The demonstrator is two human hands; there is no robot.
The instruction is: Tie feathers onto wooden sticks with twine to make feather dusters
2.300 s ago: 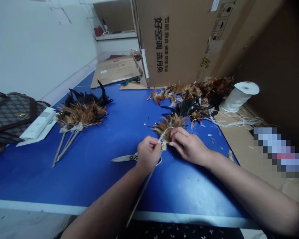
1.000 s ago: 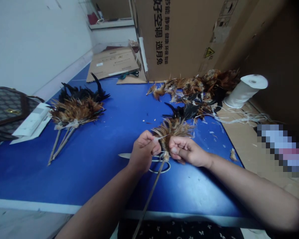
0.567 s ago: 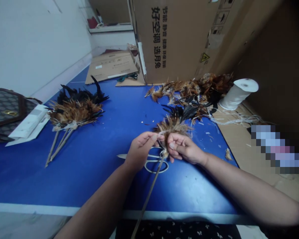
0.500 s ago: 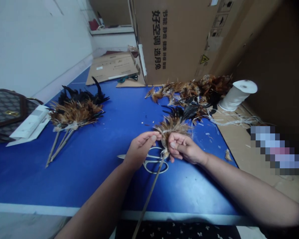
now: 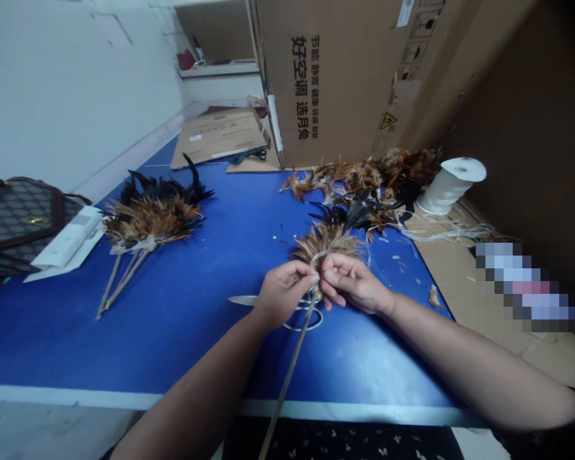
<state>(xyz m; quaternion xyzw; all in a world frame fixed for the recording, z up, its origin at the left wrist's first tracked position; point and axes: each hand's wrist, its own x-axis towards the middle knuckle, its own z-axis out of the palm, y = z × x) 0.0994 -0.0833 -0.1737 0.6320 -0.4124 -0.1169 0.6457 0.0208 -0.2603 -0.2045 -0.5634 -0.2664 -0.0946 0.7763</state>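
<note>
A thin stick (image 5: 287,377) topped with a tuft of brown feathers (image 5: 326,239) is held over the blue table (image 5: 182,313). My left hand (image 5: 282,297) pinches a pale string at the base of the tuft, fingers closed. My right hand (image 5: 352,282) grips the base of the feathers from the other side, thumb pressed on the binding. A pair of scissors (image 5: 249,300) lies flat under my hands.
Finished feather sticks (image 5: 146,220) lie at the left. Loose feathers (image 5: 368,185) are heaped at the back right beside a white string spool (image 5: 450,185). A large cardboard box (image 5: 335,70) stands behind. A patterned bag (image 5: 14,220) and white papers (image 5: 69,239) sit far left.
Both hands stayed at the base of the tuft, working the string round it. The left hand opened briefly, then pinched shut on the string again.
</note>
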